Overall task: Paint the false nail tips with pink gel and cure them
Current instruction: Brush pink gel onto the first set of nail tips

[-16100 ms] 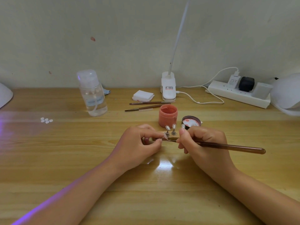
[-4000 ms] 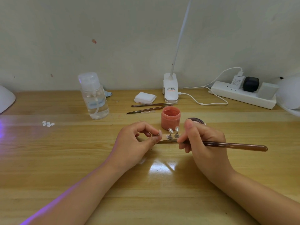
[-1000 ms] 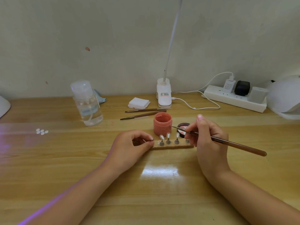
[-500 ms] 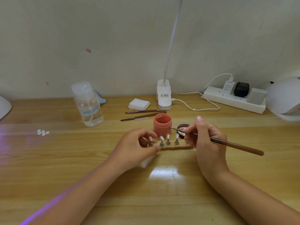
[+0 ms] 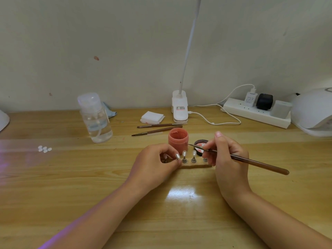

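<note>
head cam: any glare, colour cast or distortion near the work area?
Head view: a bright glare patch sits on the glossy table just in front of the nail holder; a purple cast tints the table's left edge and the left forearm; wide-angle distortion bows the lamp arm; the nail tips are small and soft, so no coating is discernible.

Home nail-art desk: wooden tabletop against bare wall, clip lamp centre back, power strip and curing lamp at right.
</note>
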Demonstrator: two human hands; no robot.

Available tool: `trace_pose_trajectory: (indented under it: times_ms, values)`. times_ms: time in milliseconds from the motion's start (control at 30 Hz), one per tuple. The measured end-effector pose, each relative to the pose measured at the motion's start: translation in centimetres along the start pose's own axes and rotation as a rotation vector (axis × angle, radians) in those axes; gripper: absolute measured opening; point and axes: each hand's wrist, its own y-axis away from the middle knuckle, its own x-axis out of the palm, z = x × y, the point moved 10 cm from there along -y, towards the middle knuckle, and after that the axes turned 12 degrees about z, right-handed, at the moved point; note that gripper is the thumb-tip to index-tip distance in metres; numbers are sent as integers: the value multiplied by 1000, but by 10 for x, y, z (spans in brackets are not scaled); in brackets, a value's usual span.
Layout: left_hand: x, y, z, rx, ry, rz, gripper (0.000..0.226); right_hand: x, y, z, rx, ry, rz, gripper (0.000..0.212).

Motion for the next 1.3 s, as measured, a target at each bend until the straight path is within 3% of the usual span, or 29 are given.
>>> trace_pose_trajectory:
  times_ms: [200, 333, 467, 567, 800, 933, 1300]
  values:
    - [-2, 7, -21, 138, -109, -15, 18, 0, -3, 3, 0, -5, 7, 35]
    - [-28, 21, -36, 303, 0, -201, 16, 3, -15, 17, -9, 68, 83, 18]
    - [-47, 28, -22, 271, 196, -347, 12, 8, -34, 25, 19, 156, 167, 15]
    - [-44, 26, -11, 230, 347, -333, 11, 19, -55, 24, 80, 273, 254, 17]
    - [-42, 26, -12, 224, 333, -306, 8, 45, -91, 22, 57, 561, 333, 36]
    - [-43, 25, -13, 240, 334, -299, 8, 51, -99, 13, 95, 719, 363, 36]
    - [-42, 27, -14, 257, 267, -314, 18, 64, -93, -8, 133, 890, 471, 36]
